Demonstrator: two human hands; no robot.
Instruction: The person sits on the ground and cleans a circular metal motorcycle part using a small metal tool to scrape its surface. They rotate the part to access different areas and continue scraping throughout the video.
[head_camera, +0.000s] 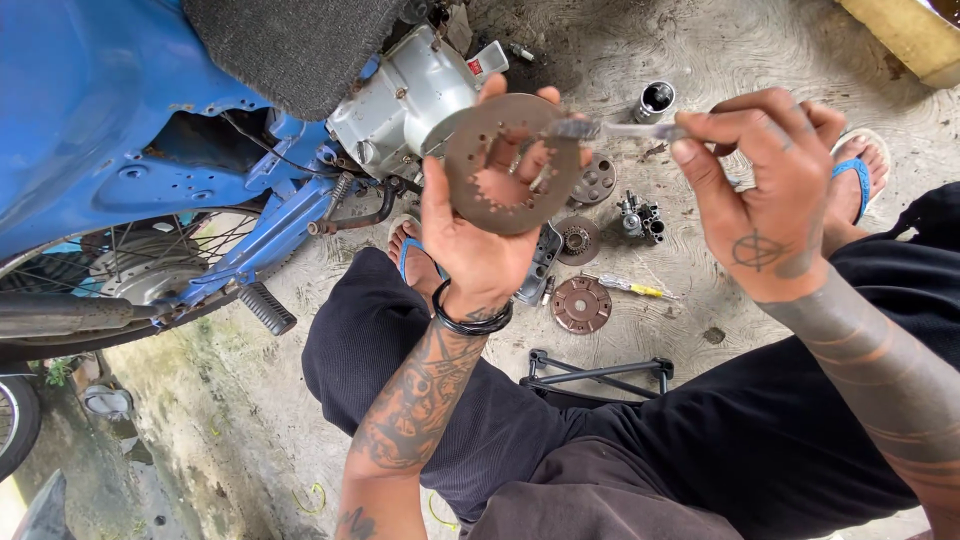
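My left hand (478, 228) holds up a brown ring-shaped clutch plate (512, 163) with teeth on its inner edge, fingers behind it. My right hand (765, 180) grips the handle of a small grey brush (615, 129), whose bristle end rests on the plate's upper right rim. Both hands hover above the concrete floor, in front of the blue motorcycle's grey engine case (405, 95).
A blue motorcycle (120, 130) with spoked wheel and footpeg fills the left. On the floor lie round clutch parts (582, 304), a small metal assembly (640, 217), a metal cylinder (655, 99), a yellow-handled screwdriver (632, 288) and a black frame tool (600, 372). My feet wear blue sandals.
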